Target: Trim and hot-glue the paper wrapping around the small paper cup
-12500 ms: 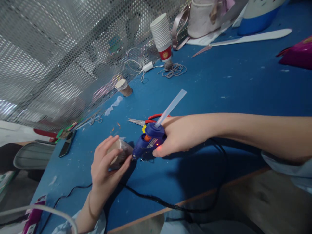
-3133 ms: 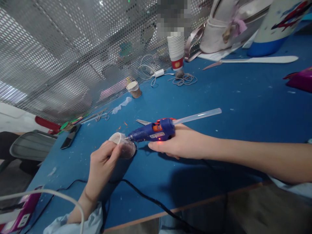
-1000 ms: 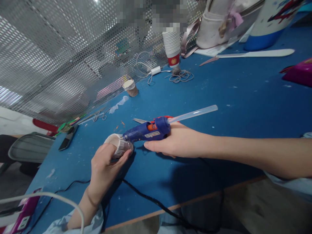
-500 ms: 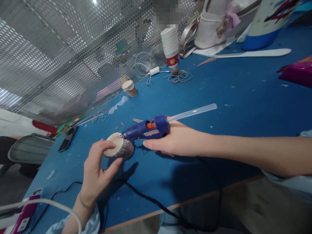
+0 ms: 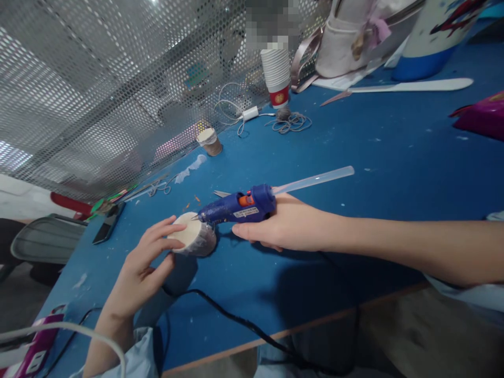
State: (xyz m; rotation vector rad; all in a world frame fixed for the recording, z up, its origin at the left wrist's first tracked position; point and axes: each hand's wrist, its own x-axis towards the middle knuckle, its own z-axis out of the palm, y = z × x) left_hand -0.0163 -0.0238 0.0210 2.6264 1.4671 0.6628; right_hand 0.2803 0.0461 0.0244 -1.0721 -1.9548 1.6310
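Phone [image 5: 107, 224]: I see it lying dark and flat by the left edge of the bench [image 5: 394, 157], well apart from both hands.
Left hand [image 5: 139, 265]: open with the fingers spread. The fingertips [image 5: 173, 229] touch the pale round end of the wrapped cup, and nothing is clasped.
Wrapped cup [image 5: 195, 239]: on its side on the bench, toward the left end and roughly midway between the back and front edges. Its pale end faces my left hand.
Glue gun [image 5: 236, 208]: blue, level, with the nozzle tip at the cup's upper rim. A clear glue stick [image 5: 315, 179] juts from its rear toward the right.
Scissors [image 5: 222, 194]: only the blade tips show, just behind the gun.
Right hand [image 5: 285, 226]: closed around the gun's grip, with the forearm coming in from the right.
Black cord [image 5: 236, 320]: trails near the front edge, below both arms.
Brown cup [image 5: 208, 142]: upright by the back edge, against the mesh.
Stack of paper cups [image 5: 275, 76]: at the back edge, further right, with coiled twine [image 5: 290, 122] just beside it.
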